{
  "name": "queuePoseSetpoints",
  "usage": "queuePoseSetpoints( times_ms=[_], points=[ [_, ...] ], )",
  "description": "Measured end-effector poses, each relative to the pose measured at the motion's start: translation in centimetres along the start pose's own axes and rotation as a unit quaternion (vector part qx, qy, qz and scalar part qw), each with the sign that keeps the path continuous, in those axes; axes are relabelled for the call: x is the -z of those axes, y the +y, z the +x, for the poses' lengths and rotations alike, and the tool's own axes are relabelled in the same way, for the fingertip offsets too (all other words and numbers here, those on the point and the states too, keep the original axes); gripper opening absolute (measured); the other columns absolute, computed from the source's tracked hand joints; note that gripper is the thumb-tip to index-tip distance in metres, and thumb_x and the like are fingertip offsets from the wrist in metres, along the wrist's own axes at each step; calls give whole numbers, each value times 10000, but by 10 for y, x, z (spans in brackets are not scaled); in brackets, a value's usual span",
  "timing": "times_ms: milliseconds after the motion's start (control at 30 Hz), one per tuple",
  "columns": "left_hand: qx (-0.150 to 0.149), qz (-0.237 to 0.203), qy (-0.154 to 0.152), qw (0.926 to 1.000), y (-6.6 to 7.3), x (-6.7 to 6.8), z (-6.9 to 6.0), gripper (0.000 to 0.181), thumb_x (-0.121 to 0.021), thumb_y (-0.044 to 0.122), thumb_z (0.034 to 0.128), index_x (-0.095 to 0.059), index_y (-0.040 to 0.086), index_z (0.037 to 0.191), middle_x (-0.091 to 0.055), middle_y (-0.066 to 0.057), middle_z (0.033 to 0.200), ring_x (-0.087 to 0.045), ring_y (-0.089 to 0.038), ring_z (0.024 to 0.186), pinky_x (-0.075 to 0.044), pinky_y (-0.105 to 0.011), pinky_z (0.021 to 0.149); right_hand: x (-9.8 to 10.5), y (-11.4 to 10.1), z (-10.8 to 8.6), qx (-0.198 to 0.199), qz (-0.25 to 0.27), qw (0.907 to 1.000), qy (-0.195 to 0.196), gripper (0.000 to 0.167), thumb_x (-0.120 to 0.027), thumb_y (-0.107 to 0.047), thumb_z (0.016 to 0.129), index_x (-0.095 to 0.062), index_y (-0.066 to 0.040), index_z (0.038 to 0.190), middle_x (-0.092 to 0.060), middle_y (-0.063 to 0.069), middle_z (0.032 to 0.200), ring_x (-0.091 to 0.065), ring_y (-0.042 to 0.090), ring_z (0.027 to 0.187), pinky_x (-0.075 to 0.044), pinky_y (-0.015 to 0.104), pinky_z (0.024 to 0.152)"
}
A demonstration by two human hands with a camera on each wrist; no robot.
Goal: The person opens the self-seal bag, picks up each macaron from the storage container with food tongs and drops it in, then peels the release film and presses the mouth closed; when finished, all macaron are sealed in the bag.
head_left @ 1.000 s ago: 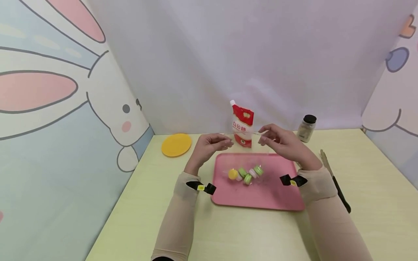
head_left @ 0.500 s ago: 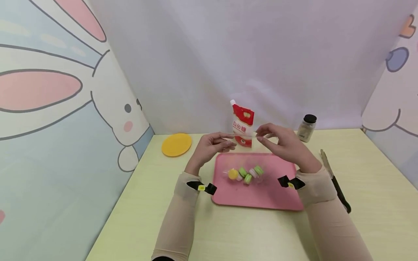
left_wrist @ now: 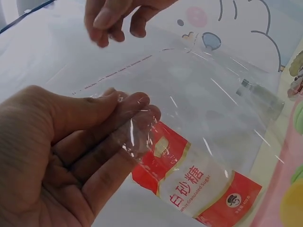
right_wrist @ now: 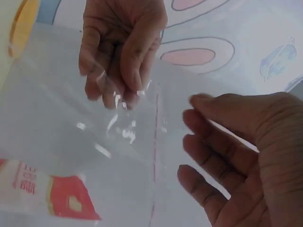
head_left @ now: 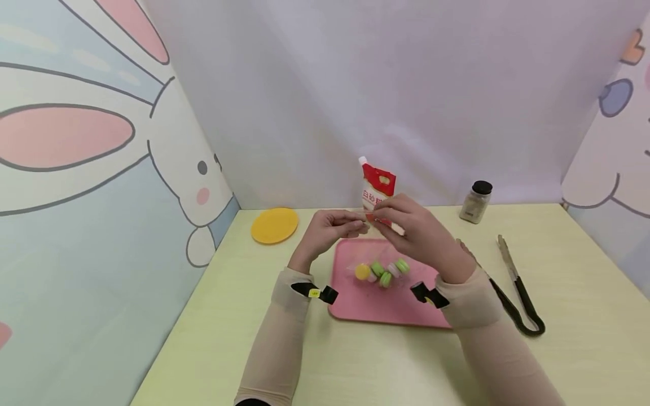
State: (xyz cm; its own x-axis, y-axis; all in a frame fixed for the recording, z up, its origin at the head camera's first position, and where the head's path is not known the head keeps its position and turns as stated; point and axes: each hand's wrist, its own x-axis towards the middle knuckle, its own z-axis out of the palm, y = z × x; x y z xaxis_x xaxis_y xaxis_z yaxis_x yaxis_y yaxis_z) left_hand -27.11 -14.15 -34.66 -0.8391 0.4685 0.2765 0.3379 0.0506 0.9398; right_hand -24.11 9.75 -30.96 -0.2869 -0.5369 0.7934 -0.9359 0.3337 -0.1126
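A clear plastic bag [right_wrist: 128, 135] with a thin red printed line hangs in the air above the pink tray. My left hand [head_left: 327, 234] pinches it at one corner between thumb and fingers; the film wrinkles there in both wrist views. Close by, to the right, my right hand [head_left: 424, 239] has loosely bent fingers beside the bag's printed edge, with no film visible between them. Several macarons [head_left: 385, 279] in green, pale pink and yellow, apparently in clear wrapping, lie on the tray [head_left: 386, 314]. Behind the bag stands a red and white sugar pouch [left_wrist: 194, 175], seen through the film.
A yellow plate [head_left: 275, 226] lies at the back left of the table. On the right are a jar with a black lid [head_left: 475, 203] and black-handled tongs [head_left: 526, 299]. A pale curtain [head_left: 304, 113] rises behind the table's far edge.
My right hand has moved left, close to my left hand, in front of the sugar pouch. Its shift uncovers the tongs' other arm. My left hand stays nearly in place.
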Motion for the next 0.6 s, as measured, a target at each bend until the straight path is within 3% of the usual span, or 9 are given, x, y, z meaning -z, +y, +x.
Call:
queuePoseSetpoints(
  times_ms=[167,300,467,600],
  points=[
    [-109,147,-116,9998,3,-1,-3,226,-694,76,948,-735,-7,1154,-759,-125,1027,-742,-245,942,-588,-399,834,-20,0,10,-289,-309,9986,-304,197,-809,14,815,-733,-9,996,-671,96,1038,-621,245,968,-559,375,794],
    [-233,312,-349,9986,9,-5,-3,218,-689,47,947,-727,-27,1149,-754,-139,1034,-740,-271,935,-594,-411,814,-21,2,10,-327,-213,9987,-342,191,-805,12,818,-733,-3,995,-688,97,1016,-655,235,918,-573,381,757],
    [-501,1049,-469,9921,16,-8,-4,183,-688,38,947,-741,-4,1116,-758,-108,987,-739,-294,887,-603,-402,771,-16,3,10,-375,20,9975,-599,206,-792,-14,839,-733,-12,1036,-709,71,1009,-665,185,849,-574,353,714],
    [-546,1545,-564,9849,18,-10,-5,167,-676,42,957,-757,28,1103,-759,-78,968,-734,-292,873,-600,-340,762,-12,2,8,-589,137,9940,-909,210,-813,-58,834,-740,-32,1029,-723,43,981,-673,157,816,-581,345,712]
  ],
)
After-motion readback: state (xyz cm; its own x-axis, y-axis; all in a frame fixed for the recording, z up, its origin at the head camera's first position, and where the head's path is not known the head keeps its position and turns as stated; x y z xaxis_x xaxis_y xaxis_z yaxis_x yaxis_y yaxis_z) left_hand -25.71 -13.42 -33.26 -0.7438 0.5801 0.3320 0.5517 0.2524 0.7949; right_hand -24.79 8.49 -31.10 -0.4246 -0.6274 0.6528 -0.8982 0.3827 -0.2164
